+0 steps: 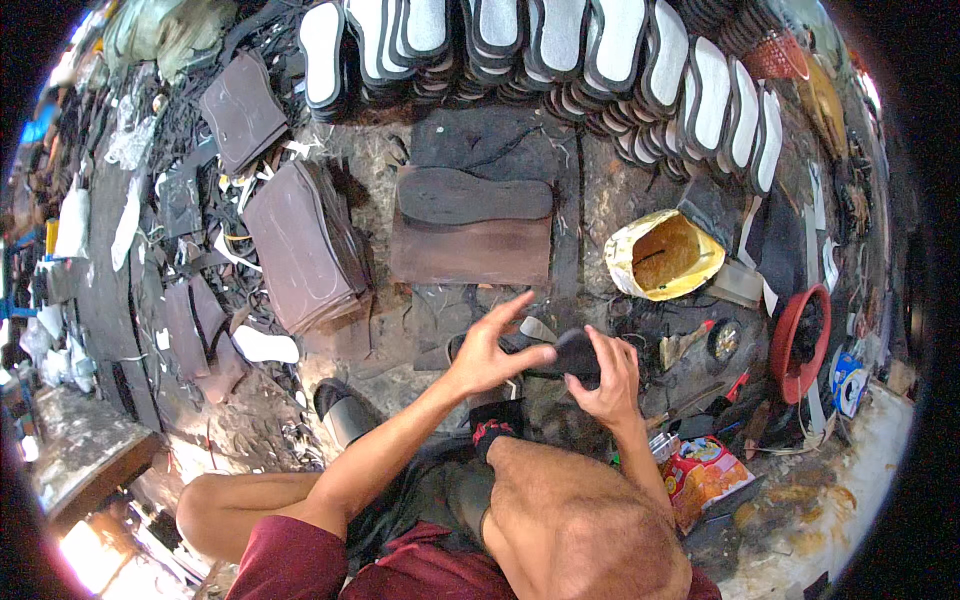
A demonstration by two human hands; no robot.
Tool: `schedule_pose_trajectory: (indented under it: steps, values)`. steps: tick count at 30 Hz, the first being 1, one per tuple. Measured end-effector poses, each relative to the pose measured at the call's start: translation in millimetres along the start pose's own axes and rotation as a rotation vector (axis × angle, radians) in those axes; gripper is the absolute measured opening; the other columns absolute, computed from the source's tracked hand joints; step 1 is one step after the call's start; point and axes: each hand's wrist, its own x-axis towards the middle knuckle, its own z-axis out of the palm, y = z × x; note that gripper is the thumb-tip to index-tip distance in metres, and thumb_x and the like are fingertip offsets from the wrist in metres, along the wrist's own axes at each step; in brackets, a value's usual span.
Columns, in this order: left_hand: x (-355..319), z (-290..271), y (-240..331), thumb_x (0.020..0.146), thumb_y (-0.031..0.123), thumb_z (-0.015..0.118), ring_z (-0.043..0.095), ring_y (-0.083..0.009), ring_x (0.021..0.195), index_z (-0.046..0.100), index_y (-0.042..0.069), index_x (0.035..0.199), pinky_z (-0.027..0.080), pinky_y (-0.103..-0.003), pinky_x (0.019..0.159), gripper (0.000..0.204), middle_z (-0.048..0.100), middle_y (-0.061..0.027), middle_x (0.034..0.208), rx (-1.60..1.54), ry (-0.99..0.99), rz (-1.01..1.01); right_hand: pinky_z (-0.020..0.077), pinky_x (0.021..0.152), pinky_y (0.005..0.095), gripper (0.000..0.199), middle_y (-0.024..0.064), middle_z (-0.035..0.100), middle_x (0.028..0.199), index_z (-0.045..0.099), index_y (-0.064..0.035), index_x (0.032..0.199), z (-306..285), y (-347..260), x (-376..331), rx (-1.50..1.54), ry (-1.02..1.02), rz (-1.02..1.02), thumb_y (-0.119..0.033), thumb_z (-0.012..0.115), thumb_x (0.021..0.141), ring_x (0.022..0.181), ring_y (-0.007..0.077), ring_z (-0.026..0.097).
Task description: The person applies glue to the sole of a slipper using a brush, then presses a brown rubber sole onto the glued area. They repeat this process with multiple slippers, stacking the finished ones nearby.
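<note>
My right hand (608, 380) grips a black shoe sole (574, 352) at its right end, thumb below and fingers over the edge. The sole is tilted toward me and strongly foreshortened. My left hand (490, 352) is open, its fingers spread, with the thumb at the sole's left edge; I cannot tell whether it touches. Just beyond the hands, a dark sole-shaped piece (475, 196) lies along the far part of a brown rectangular sheet (470, 255).
Stacks of white-topped soles (560, 40) curve along the far side. Brown sheets (305, 245) are piled at left, with scraps around them. At right stand a yellow-lined open bag (665, 258) and a red round basin (803, 345). A colourful packet (700, 475) lies by my right knee.
</note>
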Motion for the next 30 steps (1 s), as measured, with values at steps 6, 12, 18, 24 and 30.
schedule_pose_trajectory:
  steps: [6, 12, 18, 24, 30]
  values:
    - [1.2, -12.6, 34.9, 0.080, 0.012, 0.084, 0.065, -0.0133, 0.101, 0.070, 0.002, 0.120, 0.052, -0.029, 0.089, 0.044, 0.073, -0.0068, 0.110, -0.127, -0.041, -0.208, 0.0374, 0.103, 0.0499, 0.084, 0.0116, 0.059, 0.127, 0.055, -0.0107, 0.140, -20.9, -29.3, 33.7, -0.165, 0.074, -0.204, -0.027, 0.086, 0.063, 0.116, 0.0303, 0.056]
    - [-6.9, -72.3, 83.7, 0.064, -0.021, 0.059, 0.054, -0.0384, 0.131, 0.079, 0.008, 0.101, 0.047, -0.047, 0.108, 0.051, 0.064, -0.0230, 0.127, -0.115, 0.116, 0.595, 0.0373, 0.111, 0.0564, 0.060, 0.0182, 0.057, 0.137, 0.059, -0.0072, 0.128, -60.7, -29.1, 71.0, 0.049, 0.584, -0.149, -0.005, 0.080, 0.072, 0.129, 0.0416, 0.053]
    - [-8.0, -76.4, 85.8, 0.068, -0.011, 0.074, 0.058, -0.0413, 0.126, 0.073, 0.005, 0.113, 0.044, -0.054, 0.107, 0.047, 0.062, -0.0254, 0.131, 0.126, 0.249, 0.817, 0.0483, 0.103, 0.0588, 0.041, 0.0194, 0.064, 0.122, 0.067, -0.0048, 0.107, -70.5, -25.7, 80.5, -0.067, 0.808, -0.343, 0.016, 0.061, 0.072, 0.113, 0.0413, 0.063]
    - [-24.5, -99.2, 76.5, 0.076, 0.003, 0.082, 0.070, -0.0254, 0.103, 0.074, 0.002, 0.112, 0.054, -0.038, 0.094, 0.037, 0.074, -0.0147, 0.108, -0.016, 0.022, 0.369, 0.0491, 0.098, 0.0453, 0.048, 0.0179, 0.065, 0.120, 0.065, -0.0026, 0.117, -86.5, -27.6, 72.7, 0.345, 0.546, -0.213, 0.006, 0.075, 0.071, 0.114, 0.0326, 0.061]
    - [-19.9, -92.3, -7.5, 0.087, 0.010, 0.078, 0.067, -0.0135, 0.091, 0.058, 0.002, 0.130, 0.057, -0.033, 0.078, 0.048, 0.071, -0.0047, 0.108, -0.672, 0.475, -0.472, 0.0492, 0.094, 0.0317, 0.049, 0.0079, 0.065, 0.112, 0.061, 0.0011, 0.122, -20.7, -24.5, 81.9, 1.193, 0.130, 0.511, -0.001, 0.080, 0.077, 0.103, 0.0176, 0.062]
